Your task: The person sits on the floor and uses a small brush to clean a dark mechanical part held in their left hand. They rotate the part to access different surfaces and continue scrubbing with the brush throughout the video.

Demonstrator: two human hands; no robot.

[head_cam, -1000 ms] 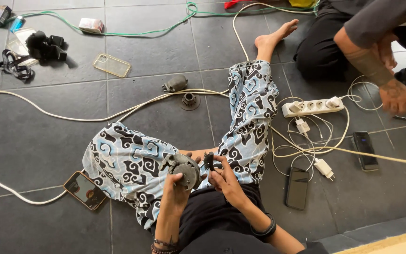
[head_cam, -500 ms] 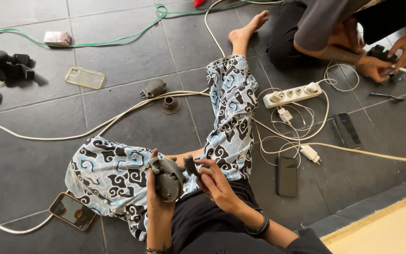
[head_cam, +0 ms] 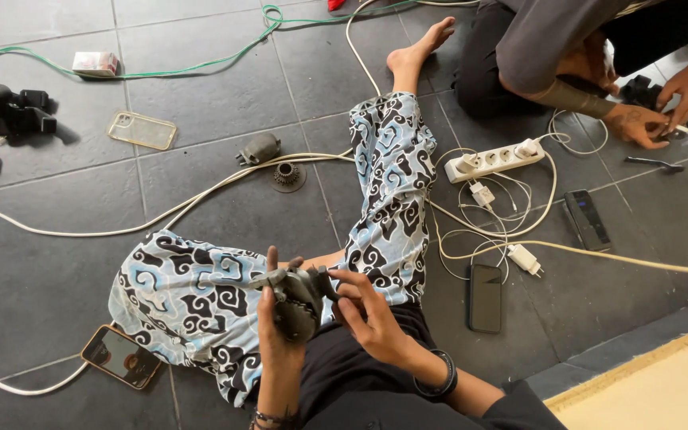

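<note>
Grey geared housing [head_cam: 296,306] sits gripped in left hand [head_cam: 276,334] over the lap while right hand [head_cam: 368,314] fingers pinch its side, likely mid-assembly, needing steady alignment.

Your left hand [head_cam: 276,334] covers the back of the grey metal part [head_cam: 296,301], and your forearms run off the bottom edge.

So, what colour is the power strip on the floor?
White, seen in the head view: the power strip lies on dark grey tiles with white chargers plugged in.

A dull grey metal housing [head_cam: 296,302] is noted. Patterned trousers [head_cam: 201,295] appear soft cloth. Floor tiles [head_cam: 41,271] appear matt, smooth.
</note>
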